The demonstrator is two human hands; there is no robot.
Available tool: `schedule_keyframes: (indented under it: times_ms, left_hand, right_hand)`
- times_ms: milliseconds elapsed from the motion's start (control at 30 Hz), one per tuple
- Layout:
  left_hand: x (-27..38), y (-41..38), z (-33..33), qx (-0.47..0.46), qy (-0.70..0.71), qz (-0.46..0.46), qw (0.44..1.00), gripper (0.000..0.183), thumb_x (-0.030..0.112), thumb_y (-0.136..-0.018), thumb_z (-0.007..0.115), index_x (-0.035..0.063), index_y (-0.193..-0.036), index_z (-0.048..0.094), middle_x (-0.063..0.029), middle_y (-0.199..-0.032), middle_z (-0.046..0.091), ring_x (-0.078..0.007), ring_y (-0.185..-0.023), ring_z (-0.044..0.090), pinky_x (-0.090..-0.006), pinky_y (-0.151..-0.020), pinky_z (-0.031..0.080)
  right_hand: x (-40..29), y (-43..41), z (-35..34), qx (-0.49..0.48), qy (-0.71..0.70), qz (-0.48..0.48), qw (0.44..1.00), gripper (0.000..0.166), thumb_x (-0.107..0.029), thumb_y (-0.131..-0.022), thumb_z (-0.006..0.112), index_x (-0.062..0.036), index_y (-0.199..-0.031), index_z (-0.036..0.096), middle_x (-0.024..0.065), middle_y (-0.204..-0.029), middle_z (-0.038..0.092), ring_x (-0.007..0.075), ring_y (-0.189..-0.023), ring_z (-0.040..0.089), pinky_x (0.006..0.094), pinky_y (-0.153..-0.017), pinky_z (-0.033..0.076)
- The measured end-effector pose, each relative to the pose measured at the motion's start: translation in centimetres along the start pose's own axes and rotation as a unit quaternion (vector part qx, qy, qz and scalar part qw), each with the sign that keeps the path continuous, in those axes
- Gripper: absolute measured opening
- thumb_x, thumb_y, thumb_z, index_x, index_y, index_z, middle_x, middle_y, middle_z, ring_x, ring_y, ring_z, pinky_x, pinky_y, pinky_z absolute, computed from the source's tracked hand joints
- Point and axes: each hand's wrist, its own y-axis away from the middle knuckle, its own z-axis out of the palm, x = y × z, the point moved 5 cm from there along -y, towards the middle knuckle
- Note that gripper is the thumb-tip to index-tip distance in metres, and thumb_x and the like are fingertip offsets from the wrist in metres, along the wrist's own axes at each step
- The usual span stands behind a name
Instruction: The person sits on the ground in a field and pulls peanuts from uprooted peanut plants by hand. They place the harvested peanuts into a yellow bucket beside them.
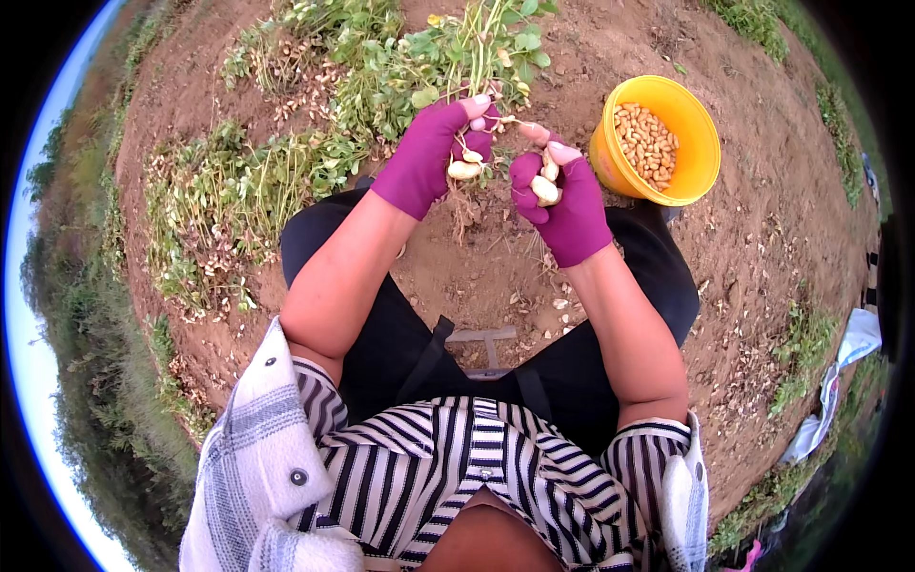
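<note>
My left hand point(436, 154), in a purple fingerless glove, grips the root end of a peanut plant point(486, 43) whose green stems point away from me. Pale peanut pods point(465, 170) hang from its roots under my left fingers. Close by on the right, my right hand point(561, 193), gloved alike, holds several picked peanut pods point(546, 190) against its curled fingers. Its index finger and thumb are near a small pod on a thin root strand point(507, 120) between the hands. Whether the fingertips touch that strand is hard to tell.
Right of my hands stands a yellow plastic bucket point(697, 143), partly filled with peanut pods point(643, 146). Uprooted peanut plants point(236, 193) lie in heaps to the left and ahead on brown soil point(758, 236). White plastic sheeting point(822, 400) lies at the far right.
</note>
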Motion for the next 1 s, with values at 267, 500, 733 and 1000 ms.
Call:
schedule_keyframes:
  times_ms: [267, 500, 733, 1000]
  left_hand:
    - [-0.1, -0.1, -0.4, 0.105, -0.056, 0.034, 0.992, 0.017, 0.02, -0.082, 0.06, 0.0032, -0.084, 0.057, -0.0019, -0.071, 0.054, -0.0095, -0.05, 0.05, -0.0212, -0.041, 0.039]
    - [-0.6, 0.5, 1.1, 0.165, -0.108, 0.041, 0.98, 0.02, 0.024, -0.081, 0.063, 0.0056, -0.081, 0.055, -0.0005, -0.066, 0.05, -0.0086, -0.048, 0.046, -0.021, -0.042, 0.037]
    - [0.4, 0.1, 0.9, 0.069, -0.046, 0.055, 0.995, 0.02, 0.022, -0.088, 0.054, 0.0082, -0.075, 0.048, 0.0034, -0.054, 0.04, -0.0065, -0.041, 0.036, -0.0215, -0.038, 0.028]
    - [2.8, 1.2, 1.2, -0.076, 0.096, 0.073, 0.99, 0.026, 0.029, -0.093, 0.045, 0.0098, -0.076, 0.043, 0.0051, -0.052, 0.034, -0.0057, -0.041, 0.031, -0.0201, -0.038, 0.025]
  right_hand:
    - [2.1, 0.4, 0.6, 0.089, 0.16, 0.052, 0.982, 0.027, -0.02, -0.082, 0.061, -0.0079, -0.105, 0.054, -0.0003, -0.077, 0.056, 0.0092, -0.058, 0.055, 0.0209, -0.044, 0.038]
    - [1.5, 0.6, 2.2, 0.099, 0.373, -0.041, 0.922, 0.029, -0.019, -0.08, 0.064, -0.0046, -0.104, 0.058, -0.0006, -0.084, 0.057, 0.0058, -0.069, 0.05, 0.0228, -0.061, 0.042]
    - [-1.3, 0.0, 0.5, 0.048, 0.757, -0.068, 0.648, 0.028, -0.032, -0.085, 0.055, -0.0044, -0.085, 0.056, 0.0007, -0.073, 0.057, 0.0117, -0.066, 0.055, 0.0264, -0.056, 0.041]
    - [0.4, 0.0, 1.2, 0.007, 0.155, 0.065, 0.986, 0.021, -0.027, -0.087, 0.052, -0.0071, -0.094, 0.052, 0.002, -0.074, 0.053, 0.0085, -0.058, 0.049, 0.0179, -0.041, 0.034]
